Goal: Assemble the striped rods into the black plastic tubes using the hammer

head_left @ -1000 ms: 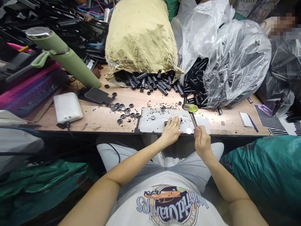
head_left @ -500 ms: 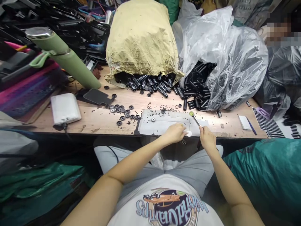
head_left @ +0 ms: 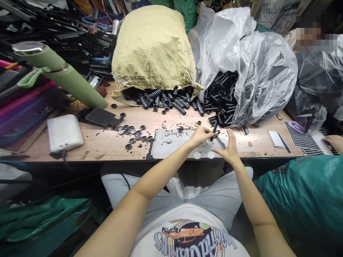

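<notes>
My left hand [head_left: 201, 136] reaches over the grey-white mat [head_left: 182, 142] with its fingers pinched on a short black tube [head_left: 215, 126]. Beside those fingertips lies a tool with a slim metal shaft [head_left: 221, 142]; its round head is mostly hidden. My right hand [head_left: 229, 147] is spread open around the shaft's lower end, thumb and fingers apart, with nothing gripped. Two white discs [head_left: 211, 155] sit at the mat's front edge. A small ringed part [head_left: 168, 141] rests on the mat's left side, and a dark round part [head_left: 180, 130] lies near its back edge.
Black ridged rods [head_left: 179, 106] spill from a yellow sack [head_left: 152, 46]. Black tubes [head_left: 221, 96] pour from a clear plastic bag [head_left: 265, 75]. Left are black round caps [head_left: 131, 130], a white box [head_left: 65, 132] and a green flask [head_left: 77, 85]. Another person's hand [head_left: 334, 142] shows far right.
My right hand has let go of the metal-shafted tool and opened. My left hand has moved up from the mat's front edge and now pinches a black tube. The view has shifted slightly.
</notes>
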`<act>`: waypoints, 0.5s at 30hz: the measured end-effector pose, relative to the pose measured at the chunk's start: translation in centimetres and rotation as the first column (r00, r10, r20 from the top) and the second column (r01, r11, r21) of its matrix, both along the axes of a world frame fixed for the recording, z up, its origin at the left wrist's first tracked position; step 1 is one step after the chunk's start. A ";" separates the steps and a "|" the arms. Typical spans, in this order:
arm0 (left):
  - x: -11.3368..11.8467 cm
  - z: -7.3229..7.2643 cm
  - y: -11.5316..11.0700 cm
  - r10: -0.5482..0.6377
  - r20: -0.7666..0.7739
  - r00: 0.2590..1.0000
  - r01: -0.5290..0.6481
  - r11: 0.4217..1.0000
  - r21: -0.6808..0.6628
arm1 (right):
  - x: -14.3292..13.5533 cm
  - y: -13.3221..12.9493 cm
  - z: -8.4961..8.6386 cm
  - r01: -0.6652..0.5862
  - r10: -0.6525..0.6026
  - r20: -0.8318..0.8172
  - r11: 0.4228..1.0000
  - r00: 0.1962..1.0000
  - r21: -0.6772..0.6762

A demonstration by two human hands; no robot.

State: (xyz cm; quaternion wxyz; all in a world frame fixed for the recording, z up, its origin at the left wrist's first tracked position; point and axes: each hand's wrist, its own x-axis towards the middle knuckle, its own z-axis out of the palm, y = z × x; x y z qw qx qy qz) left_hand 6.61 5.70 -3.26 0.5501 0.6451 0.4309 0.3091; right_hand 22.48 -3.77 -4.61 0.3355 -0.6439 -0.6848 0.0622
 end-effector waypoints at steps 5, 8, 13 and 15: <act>-4.1 0.1 -1.8 -0.075 0.107 0.991 0.085 0.993 -0.087 | -2.4 2.2 1.2 -0.229 0.225 -0.074 0.972 0.972 -0.060; -6.0 1.0 2.9 0.319 -0.186 0.929 -0.317 0.947 0.039 | -4.2 2.3 1.0 -0.246 0.243 -0.057 0.967 0.968 -0.062; -6.9 1.9 12.2 0.577 -0.288 0.764 -0.576 0.811 0.100 | -6.9 1.2 -0.4 -0.290 0.290 -0.022 0.947 0.957 -0.136; -6.7 1.5 13.6 0.572 -0.289 0.768 -0.576 0.814 0.080 | -7.0 0.7 -0.7 -0.283 0.283 -0.018 0.947 0.959 -0.150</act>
